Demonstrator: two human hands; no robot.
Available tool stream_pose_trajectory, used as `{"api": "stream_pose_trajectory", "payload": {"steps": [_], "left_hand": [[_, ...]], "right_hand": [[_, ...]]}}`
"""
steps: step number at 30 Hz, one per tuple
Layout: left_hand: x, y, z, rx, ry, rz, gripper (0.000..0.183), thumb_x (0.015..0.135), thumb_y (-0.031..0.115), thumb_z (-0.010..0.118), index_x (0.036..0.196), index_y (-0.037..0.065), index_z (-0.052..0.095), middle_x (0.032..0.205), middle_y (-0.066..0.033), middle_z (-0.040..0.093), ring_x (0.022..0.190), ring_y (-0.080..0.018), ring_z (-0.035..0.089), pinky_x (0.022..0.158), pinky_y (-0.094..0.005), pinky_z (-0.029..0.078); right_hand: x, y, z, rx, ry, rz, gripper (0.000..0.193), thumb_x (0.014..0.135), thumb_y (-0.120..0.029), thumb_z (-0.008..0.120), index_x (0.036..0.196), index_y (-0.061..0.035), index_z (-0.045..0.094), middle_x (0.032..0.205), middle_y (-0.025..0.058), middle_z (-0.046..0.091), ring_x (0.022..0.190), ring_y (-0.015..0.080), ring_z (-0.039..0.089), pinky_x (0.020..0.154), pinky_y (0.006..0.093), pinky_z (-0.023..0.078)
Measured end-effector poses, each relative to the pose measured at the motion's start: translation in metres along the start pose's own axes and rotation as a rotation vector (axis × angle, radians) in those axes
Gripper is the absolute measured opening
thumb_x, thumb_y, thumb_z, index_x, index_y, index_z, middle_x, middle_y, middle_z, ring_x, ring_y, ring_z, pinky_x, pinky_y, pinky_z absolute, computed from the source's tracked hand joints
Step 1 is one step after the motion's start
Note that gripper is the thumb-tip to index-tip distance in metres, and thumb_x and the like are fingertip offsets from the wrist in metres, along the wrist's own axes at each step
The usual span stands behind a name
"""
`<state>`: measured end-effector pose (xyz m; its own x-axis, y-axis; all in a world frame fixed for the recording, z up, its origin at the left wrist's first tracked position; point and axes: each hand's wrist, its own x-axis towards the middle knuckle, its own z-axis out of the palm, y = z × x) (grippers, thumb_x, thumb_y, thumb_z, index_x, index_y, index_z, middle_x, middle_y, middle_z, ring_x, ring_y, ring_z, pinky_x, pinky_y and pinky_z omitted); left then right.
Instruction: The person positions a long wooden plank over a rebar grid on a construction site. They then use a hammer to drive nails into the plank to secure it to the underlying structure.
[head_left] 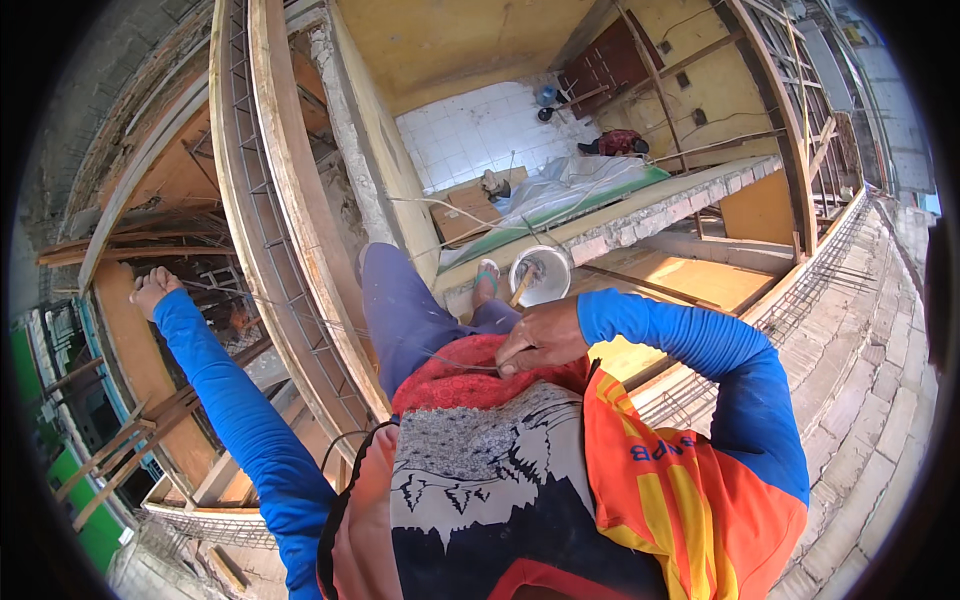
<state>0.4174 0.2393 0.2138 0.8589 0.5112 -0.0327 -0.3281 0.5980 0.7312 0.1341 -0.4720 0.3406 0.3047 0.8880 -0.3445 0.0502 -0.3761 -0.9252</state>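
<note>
Inspector: What is each hand doing, and where is the wire sitting?

Me: My right hand (545,335) is pinching a thin wire (462,364) between thumb and fingers, in front of the red cloth (430,388) at my waist. My left hand (156,291) is standing well out to the side, fingers curled; whether it is gripping anything, I cannot tell.

Inspector: What is threatening the wire?

Me: Its loose length is pointing toward the rebar cage (262,187) between the wooden boards (292,190). In my judgement, a hard pull could be catching it on a bar and springing it from my pinch.

Inspector: And your footing?

Me: My sandalled foot (487,282) is resting near a white bucket (553,285) with a wooden-handled tool (523,286) leaning inside. A careless step could be tipping it. With my arms so far apart, overreaching leftward could be costing me balance.
</note>
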Motion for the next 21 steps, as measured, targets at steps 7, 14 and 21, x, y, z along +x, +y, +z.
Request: {"api": "stream_pose_trajectory", "payload": {"steps": [7,14,21], "left_hand": [[-0.008,-0.035,0.031,-0.192,0.07,-0.279,0.032,0.093,0.036,0.053,0.075,0.009,0.049,0.054,0.0015,0.029,0.044,-0.0137,0.025,0.038,-0.0275,0.021],[-0.147,-0.119,0.157,0.037,-0.129,-0.693,0.031,0.103,0.031,0.047,0.095,0.003,0.055,0.064,0.0008,0.036,0.052,-0.0095,0.031,0.039,-0.0229,0.023],[-0.292,-0.254,0.084,0.57,0.075,-1.21,0.026,0.105,0.024,0.045,0.121,0.006,0.053,0.067,0.0022,0.037,0.052,-0.0058,0.031,0.039,-0.0183,0.027]], "right_hand": [[-0.052,0.066,-0.075,-0.185,1.11,0.064,0.035,0.102,-0.031,0.045,0.101,-0.0023,0.065,0.09,0.0129,0.066,0.083,0.0256,0.063,0.077,0.0365,0.048],[-0.032,0.267,0.091,1.096,0.452,0.58,0.034,0.102,-0.039,0.047,0.106,-0.0086,0.062,0.082,0.0061,0.062,0.07,0.0153,0.061,0.068,0.0304,0.055],[0.045,0.525,0.218,1.401,1.251,1.042,0.014,0.096,-0.022,0.055,0.101,-0.0103,0.059,0.077,0.0046,0.063,0.064,0.0157,0.059,0.06,0.0338,0.054]]}}
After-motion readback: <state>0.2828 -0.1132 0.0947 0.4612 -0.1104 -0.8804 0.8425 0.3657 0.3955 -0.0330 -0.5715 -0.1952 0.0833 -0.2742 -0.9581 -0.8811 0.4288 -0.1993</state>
